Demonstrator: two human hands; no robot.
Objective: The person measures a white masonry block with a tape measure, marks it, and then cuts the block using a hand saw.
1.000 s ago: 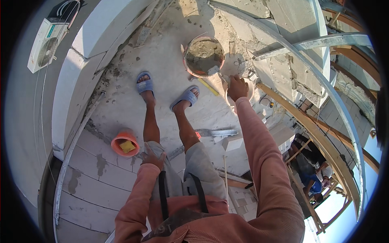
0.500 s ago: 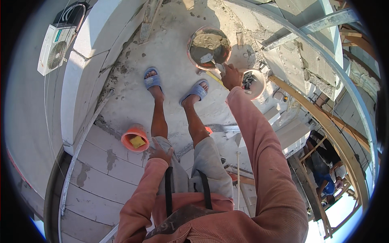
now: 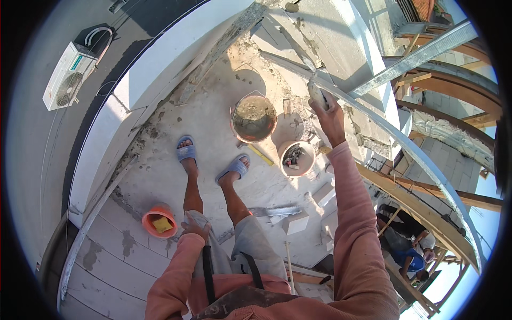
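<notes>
My right hand point(image 3: 329, 118) is raised over the right side, its fingers wrapped round a trowel point(image 3: 316, 92). The tool points away from me, near the curved metal beam and the block wall; its far end is hard to make out against them. Below and left of that hand stands an orange bucket point(image 3: 250, 130) of grey wet mortar point(image 3: 255, 109). My left hand point(image 3: 196, 228) lies on my left thigh with fingers stretched, holding nothing. Beside it is a small orange bucket point(image 3: 150, 224) with a yellow sponge point(image 3: 161, 224) inside.
A pale bucket point(image 3: 306, 169) of dark pieces stands right of the mortar. A yellow strip point(image 3: 261, 154), a handsaw point(image 3: 274, 211) and white blocks point(image 3: 296, 223) lie on the floor. A wooden beam point(image 3: 405, 186) and metal beam point(image 3: 445, 178) cross the right; people point(image 3: 410, 260) are beyond.
My right hand has lifted the trowel out of the mortar bucket and moved it up and right toward the wall. The view has shifted; my left hand stays on my thigh.
</notes>
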